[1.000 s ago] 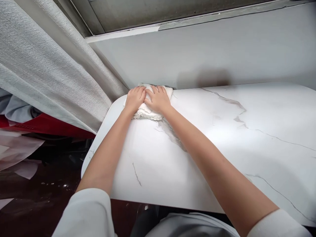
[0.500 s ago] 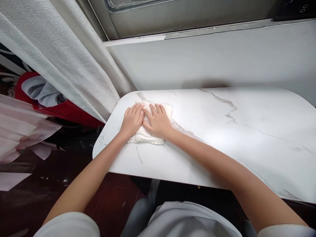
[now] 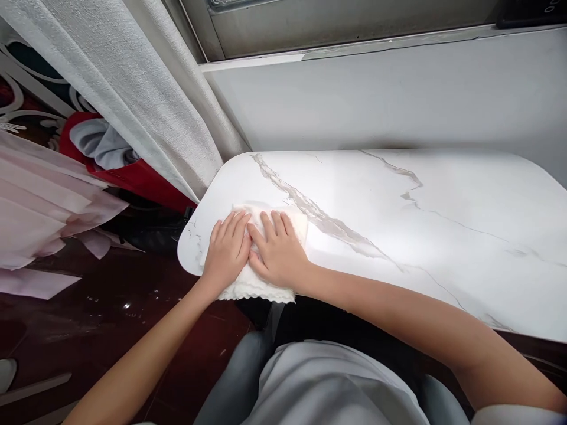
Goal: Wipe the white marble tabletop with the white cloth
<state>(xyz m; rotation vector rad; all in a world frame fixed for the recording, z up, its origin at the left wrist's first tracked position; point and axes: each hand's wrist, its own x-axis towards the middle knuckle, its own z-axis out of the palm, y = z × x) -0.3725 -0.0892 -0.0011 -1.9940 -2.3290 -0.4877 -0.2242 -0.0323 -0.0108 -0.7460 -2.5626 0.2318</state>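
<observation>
A white cloth [image 3: 254,289] lies flat on the white, grey-veined tabletop [image 3: 443,248], its scalloped lower edge hanging over the front rim near the left end. Pressed on its left part is my left hand [image 3: 227,251], fingers stretched forward. My right hand [image 3: 279,251] rests on the cloth beside it, fingers spread and pointing away from me. The thumbs of the two hands come close together or touch; I cannot tell which. Both palms face down, and the cloth shows around and between the fingers.
A pale wall panel [image 3: 376,106] and a metal frame [image 3: 345,26] rise behind the table. At the left hang a white curtain [image 3: 146,88] and pink fabric [image 3: 48,206]. A red bag [image 3: 150,186] with grey cloth stands by the curtain, above a dark red floor [image 3: 133,319].
Both hands have drawn the cloth toward me, from the middle of the table's left end to its front edge. The wide grey vein is uncovered. The camera view has shifted slightly.
</observation>
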